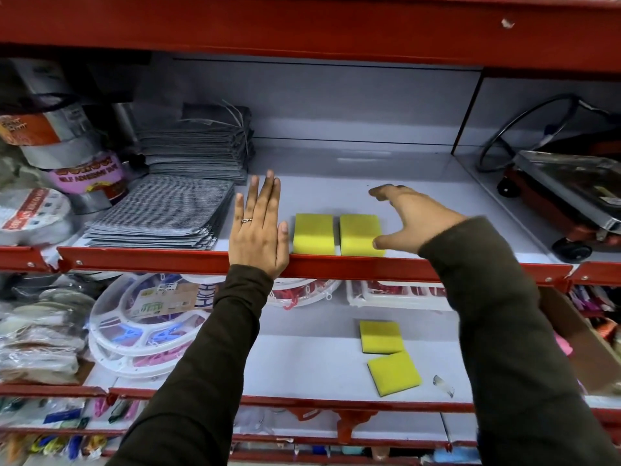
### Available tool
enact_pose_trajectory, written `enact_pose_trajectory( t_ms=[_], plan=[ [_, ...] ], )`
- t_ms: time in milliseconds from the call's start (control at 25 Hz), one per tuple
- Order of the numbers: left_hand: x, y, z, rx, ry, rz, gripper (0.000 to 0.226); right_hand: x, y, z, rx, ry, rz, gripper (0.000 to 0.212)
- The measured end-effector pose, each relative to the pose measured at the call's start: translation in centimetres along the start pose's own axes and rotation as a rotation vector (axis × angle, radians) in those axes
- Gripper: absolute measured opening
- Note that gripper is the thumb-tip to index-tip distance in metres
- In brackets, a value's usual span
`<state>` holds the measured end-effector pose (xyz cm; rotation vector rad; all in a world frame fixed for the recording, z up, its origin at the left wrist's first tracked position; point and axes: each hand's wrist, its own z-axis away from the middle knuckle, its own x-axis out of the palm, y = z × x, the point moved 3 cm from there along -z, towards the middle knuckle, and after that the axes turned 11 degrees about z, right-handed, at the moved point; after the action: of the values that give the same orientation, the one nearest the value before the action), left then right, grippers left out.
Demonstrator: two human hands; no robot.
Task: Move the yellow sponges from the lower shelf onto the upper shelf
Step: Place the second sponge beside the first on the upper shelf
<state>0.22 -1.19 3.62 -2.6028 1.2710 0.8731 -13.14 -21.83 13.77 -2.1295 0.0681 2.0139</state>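
Two yellow sponges sit side by side at the front of the upper shelf (353, 169): the left sponge (313, 233) and the right sponge (360, 234). My left hand (258, 227) lies flat and open just left of them, a ring on one finger. My right hand (411, 218) hovers open, fingers spread, with its thumb touching the right sponge's right edge. Two more yellow sponges with dark undersides lie on the lower shelf (302, 364): one (380, 335) behind, one (394, 373) nearer the front edge.
Stacks of grey cloths (168, 210) fill the upper shelf's left side, with tape rolls (30, 213) beyond. A metal weighing scale (571, 193) stands at the right. White round clip hangers (144, 324) occupy the lower shelf's left. Red shelf lips (369, 267) edge each level.
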Motion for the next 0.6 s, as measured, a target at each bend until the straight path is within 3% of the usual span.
enact_pose_trajectory(
  t_ms=[40, 120, 240, 320, 400, 600],
  plan=[
    [0.1, 0.0, 0.0, 0.001, 0.004, -0.003, 0.068, 0.1, 0.3, 2.0, -0.026, 0.043, -0.063, 0.072],
    [0.1, 0.0, 0.1, 0.004, 0.012, -0.019, 0.068, 2.4, 1.0, 5.3, -0.004, -0.122, -0.134, 0.056],
    [0.3, -0.1, 0.0, 0.01, 0.017, -0.037, 0.068, 9.4, 2.6, 5.7, 0.182, -0.57, -0.083, 0.061],
    [0.4, -0.1, 0.1, 0.013, 0.018, -0.04, 0.068, 14.9, 4.1, 4.1, 0.336, -0.701, 0.007, 0.074],
    [0.4, -0.2, 0.0, 0.014, 0.019, -0.037, 0.068, 20.2, 5.4, 2.9, 0.49, -0.713, 0.008, 0.085],
    [0.6, -0.4, 0.1, 0.03, 0.036, -0.024, 0.067, 29.2, 7.7, 1.8, 0.776, -0.514, -0.015, 0.104]
  ],
)
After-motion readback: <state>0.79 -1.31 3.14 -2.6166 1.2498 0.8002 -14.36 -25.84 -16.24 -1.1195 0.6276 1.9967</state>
